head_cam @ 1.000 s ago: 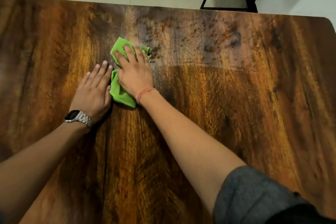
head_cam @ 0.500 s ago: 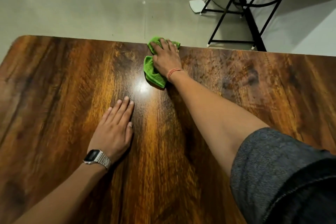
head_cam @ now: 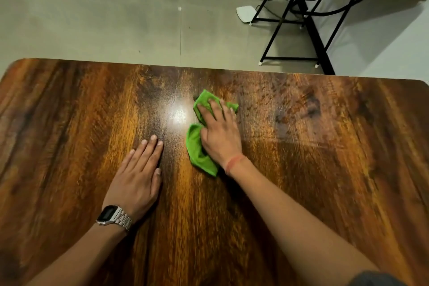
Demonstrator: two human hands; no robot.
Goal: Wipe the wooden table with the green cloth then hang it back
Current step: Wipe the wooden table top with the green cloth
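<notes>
Green and bunched, the cloth [head_cam: 199, 146] lay on the wooden counter [head_cam: 325, 169] in the head view, a little beyond the middle and well short of the far edge, with the right hand [head_cam: 220, 137] spread flat on top of it. That hand's fingers [head_cam: 214, 109] were straight and pressing down, not curled round the fabric, so the cloth was pinned under the palm, with folds spilling out past the fingertips and beside the wrist. The left hand [head_cam: 137, 176] rested palm-down on bare wood just beside the cloth without touching it, fingers straight and together, holding nothing; it looked like a brace. A wristwatch [head_cam: 113, 215] sat on that wrist. The cloth looked soft, light and limp, probably microfibre: it would crumple and slide with the palm and keep no shape of its own. The counter's surface was glossy, with a bright reflection just left of the cloth, so the fabric would likely glide easily and could slip out from under a flat hand unless pressure stayed on it. For wiping, flat palm pressure over the bunched middle seemed right. For lifting and hanging, a pinch at the loose fold near the wrist, or at a corner, would let it drape open. Where it was to hang was not visible; beyond the counter stood a black metal frame [head_cam: 301, 16] on the floor [head_cam: 92, 18].
</notes>
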